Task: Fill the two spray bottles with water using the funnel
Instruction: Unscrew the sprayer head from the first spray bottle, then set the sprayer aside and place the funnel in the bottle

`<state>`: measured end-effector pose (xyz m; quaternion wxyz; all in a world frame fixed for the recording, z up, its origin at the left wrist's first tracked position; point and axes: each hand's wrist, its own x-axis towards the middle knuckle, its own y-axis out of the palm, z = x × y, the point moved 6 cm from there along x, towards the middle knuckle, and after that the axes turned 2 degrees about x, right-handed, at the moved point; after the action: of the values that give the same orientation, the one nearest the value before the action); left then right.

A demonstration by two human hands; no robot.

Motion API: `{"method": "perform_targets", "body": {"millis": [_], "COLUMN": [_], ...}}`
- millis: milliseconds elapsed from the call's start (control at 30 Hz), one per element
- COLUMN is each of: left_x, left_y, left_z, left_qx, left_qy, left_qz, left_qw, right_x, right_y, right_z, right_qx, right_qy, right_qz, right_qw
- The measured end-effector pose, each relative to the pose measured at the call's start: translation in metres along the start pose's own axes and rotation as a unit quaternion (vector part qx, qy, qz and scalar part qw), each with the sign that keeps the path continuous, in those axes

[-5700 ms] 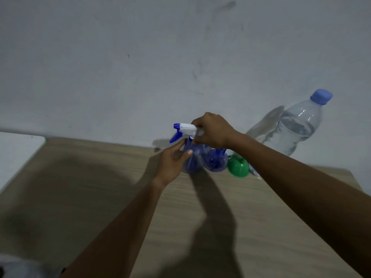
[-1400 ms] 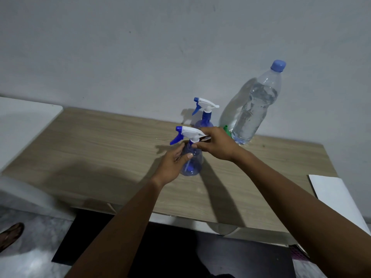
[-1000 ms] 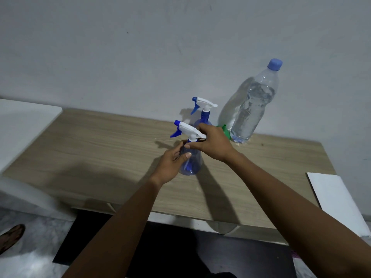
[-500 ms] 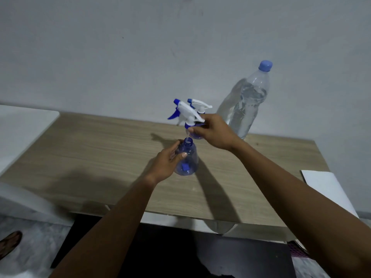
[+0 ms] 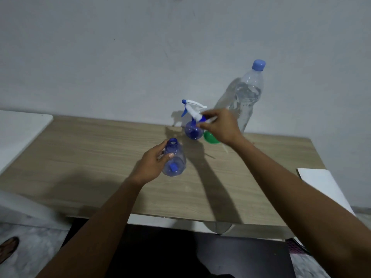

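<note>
Two spray btls showed in the head view, both on the wooden counter (image 5: pixel 90 161). Near spray btl (image 5: pixel 177 157), clear blue, stood upright abt mid-counter w/ its neck uncapped. A small blue bit showed thru its wall. L hand (image 5: pixel 151 164) gripped it from the left, fingers (image 5: pixel 159 149) curled round the shoulder and thumb on the near face. Far spray btl (image 5: pixel 191 132) stood close to the wall, apart from the near one. R hand (image 5: pixel 221 127) hung above the counter just right of that far btl, its fingers (image 5: pixel 210 114) pinching a white-and-blue trigger head (image 5: pixel 197 116) at the collar. That head overlapped the far btl's top, so couldn't tell which white parts belonged to which. Green funnel (image 5: pixel 209 138) lay on the counter just right of the far btl, partly hidden by the R wrist. Big water btl (image 5: pixel 247 95) w/ blue cap stood upright at far right by the wall, water up to its shoulder. White board (image 5: pixel 325 187) sat at the counter's right end. A foot (image 5: pixel 8 248) showed on the floor, near left.
</note>
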<state>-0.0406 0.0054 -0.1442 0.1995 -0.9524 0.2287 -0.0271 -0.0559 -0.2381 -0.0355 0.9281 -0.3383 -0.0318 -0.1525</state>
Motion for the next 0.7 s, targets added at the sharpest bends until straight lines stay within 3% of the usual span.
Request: {"method": "perform_targets", "body": {"millis": [100, 233, 700], "left_x": [-0.001, -0.001, -0.003], "left_y": [0.003, 0.008, 0.005], "left_z": [0.004, 0.008, -0.006], "left_qx": [-0.005, 0.001, -0.006], "left_qy": [-0.010, -0.014, -0.005], "left_qz": [0.008, 0.016, 0.017], "left_qw": [1.000, 1.000, 1.000], "right_x": [-0.022, -0.036, -0.043], "right_y": [0.041, 0.076, 0.109], "right_z": [-0.053, -0.091, -0.110], "right_qx": [-0.089, -0.133, -0.110], "right_qy": [0.051, 0.093, 0.126], "right_qz": [0.058, 0.073, 0.067], "right_qw": [0.993, 0.984, 0.984]}}
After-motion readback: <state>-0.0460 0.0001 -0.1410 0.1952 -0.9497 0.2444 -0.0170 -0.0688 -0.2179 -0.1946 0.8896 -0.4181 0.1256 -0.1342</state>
